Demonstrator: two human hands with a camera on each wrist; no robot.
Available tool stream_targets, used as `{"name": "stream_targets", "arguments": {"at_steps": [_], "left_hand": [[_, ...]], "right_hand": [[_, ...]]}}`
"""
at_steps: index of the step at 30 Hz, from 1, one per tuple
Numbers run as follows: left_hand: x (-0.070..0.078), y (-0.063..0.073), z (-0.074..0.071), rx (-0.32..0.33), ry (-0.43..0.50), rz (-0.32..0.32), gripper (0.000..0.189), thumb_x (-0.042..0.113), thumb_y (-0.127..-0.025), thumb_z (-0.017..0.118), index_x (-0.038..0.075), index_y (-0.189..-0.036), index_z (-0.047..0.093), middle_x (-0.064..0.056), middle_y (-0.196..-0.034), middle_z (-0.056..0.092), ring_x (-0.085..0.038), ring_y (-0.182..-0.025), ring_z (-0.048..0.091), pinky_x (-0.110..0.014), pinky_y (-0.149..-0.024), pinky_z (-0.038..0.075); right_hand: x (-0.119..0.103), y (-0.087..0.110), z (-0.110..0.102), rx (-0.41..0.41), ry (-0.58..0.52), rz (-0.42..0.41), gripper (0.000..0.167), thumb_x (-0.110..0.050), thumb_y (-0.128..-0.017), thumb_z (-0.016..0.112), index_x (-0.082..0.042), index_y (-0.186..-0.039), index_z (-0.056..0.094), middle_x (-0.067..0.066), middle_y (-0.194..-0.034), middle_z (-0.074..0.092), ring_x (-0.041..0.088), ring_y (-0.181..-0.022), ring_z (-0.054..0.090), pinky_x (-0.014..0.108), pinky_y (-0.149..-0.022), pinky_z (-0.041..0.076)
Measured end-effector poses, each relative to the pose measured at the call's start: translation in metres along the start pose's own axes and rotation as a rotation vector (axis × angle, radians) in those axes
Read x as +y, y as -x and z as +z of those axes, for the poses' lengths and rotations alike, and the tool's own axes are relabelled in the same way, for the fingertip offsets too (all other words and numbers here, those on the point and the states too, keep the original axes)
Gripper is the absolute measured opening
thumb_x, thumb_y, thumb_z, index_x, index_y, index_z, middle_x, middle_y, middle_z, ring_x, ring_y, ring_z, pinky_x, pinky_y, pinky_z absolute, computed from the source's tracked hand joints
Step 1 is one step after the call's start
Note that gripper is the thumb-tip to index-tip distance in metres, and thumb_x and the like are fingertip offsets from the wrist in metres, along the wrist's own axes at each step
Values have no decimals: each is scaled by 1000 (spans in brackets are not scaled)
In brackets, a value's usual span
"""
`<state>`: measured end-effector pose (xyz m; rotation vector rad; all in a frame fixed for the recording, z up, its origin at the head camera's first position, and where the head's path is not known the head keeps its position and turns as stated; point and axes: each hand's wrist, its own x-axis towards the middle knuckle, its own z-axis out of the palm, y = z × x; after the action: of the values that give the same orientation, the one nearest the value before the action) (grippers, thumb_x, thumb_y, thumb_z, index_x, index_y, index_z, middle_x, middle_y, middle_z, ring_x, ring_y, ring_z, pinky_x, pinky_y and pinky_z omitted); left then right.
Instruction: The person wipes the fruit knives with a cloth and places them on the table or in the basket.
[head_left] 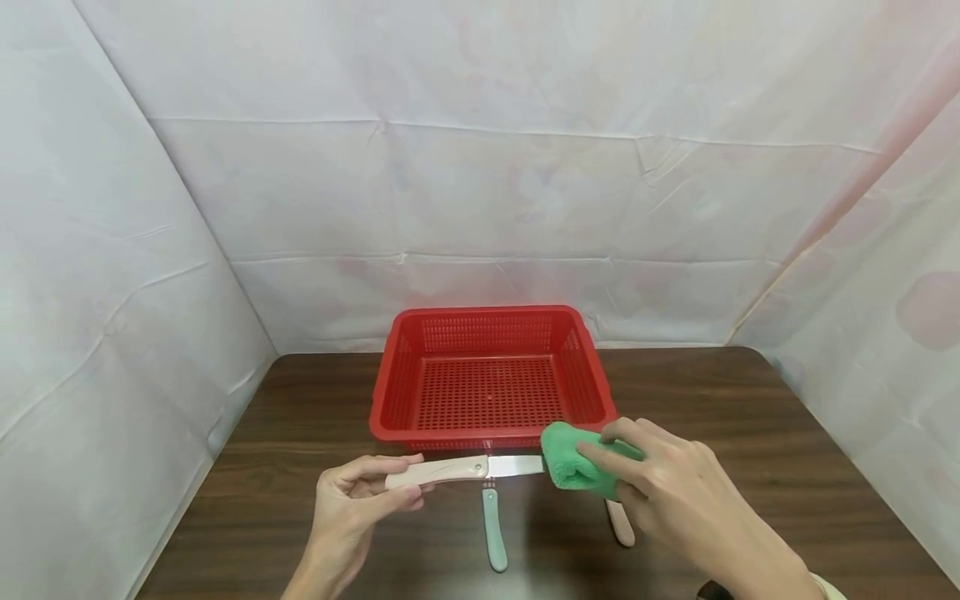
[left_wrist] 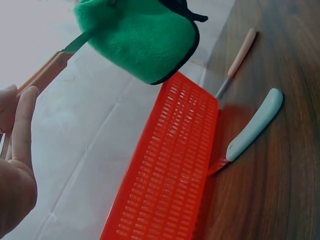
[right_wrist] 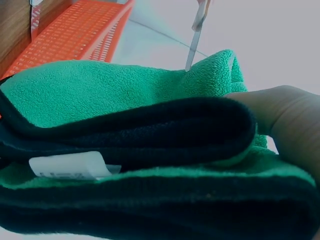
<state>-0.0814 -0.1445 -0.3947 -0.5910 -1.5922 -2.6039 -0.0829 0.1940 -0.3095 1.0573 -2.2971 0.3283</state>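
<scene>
My left hand grips the pale cream handle of a folding knife, thumb on the near side and fingers behind. The knife is unfolded and held level above the table, its shiny blade pointing right. Folded around the blade's tip end is a green cloth, which hides that end. My right hand pinches this cloth from the right, fingers over its top. Dark edging and a white label show on the cloth in the right wrist view.
A red plastic basket with a mesh floor stands behind the hands. Below them lie a mint-handled knife and, partly under the right hand, a pinkish-handled knife. The dark wooden table is bounded by pale cloth walls.
</scene>
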Motion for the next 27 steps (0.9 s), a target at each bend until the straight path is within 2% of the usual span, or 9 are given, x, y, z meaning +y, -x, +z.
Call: {"name": "stream_targets", "arguments": {"at_steps": [5,10,15,20,27], "left_hand": [[-3,-1,3,-23,6,-11,31,-21,-78,61,-6,-104,67,-24,-107,66,-35,-83,69,-45,-70,58],[-5,-2,5,-31,5,-17,30,-20,-78,61,-3,-103,69,-24,-106,66,-34,-84,69,-45,-69,58],[-7,-3,8,-28,4,-15,29,-19,-78,62,-5,-103,68,-24,-106,66,-34,-83,69,-46,-69,58],[-8,-4,9,-29,-5,-9,29,-19,-77,63,-3,-101,69,-24,-106,66,-32,-83,69,-45,-68,58],[-9,-5,12,-45,1,0,27,-19,-77,63,-7,-101,67,-27,-105,65,-33,-83,69,-46,-69,58]], "right_hand": [[1,-1,-3,-9,-27,9,52,1,-66,52,-18,-111,71,-1,-100,61,11,-77,59,16,-44,43],[0,-4,-3,9,-40,-5,49,-3,-73,44,-18,-112,70,0,-100,60,13,-77,60,16,-43,42],[-2,-9,-4,39,-31,-19,53,3,-65,56,-19,-111,70,0,-99,60,14,-78,60,16,-42,42],[-3,-13,-2,85,-24,-56,59,6,-57,67,-18,-110,69,1,-98,61,15,-74,59,11,-40,35],[-8,-19,1,88,-34,-80,56,8,-59,58,-15,-108,70,3,-98,60,16,-75,59,8,-39,28]]}}
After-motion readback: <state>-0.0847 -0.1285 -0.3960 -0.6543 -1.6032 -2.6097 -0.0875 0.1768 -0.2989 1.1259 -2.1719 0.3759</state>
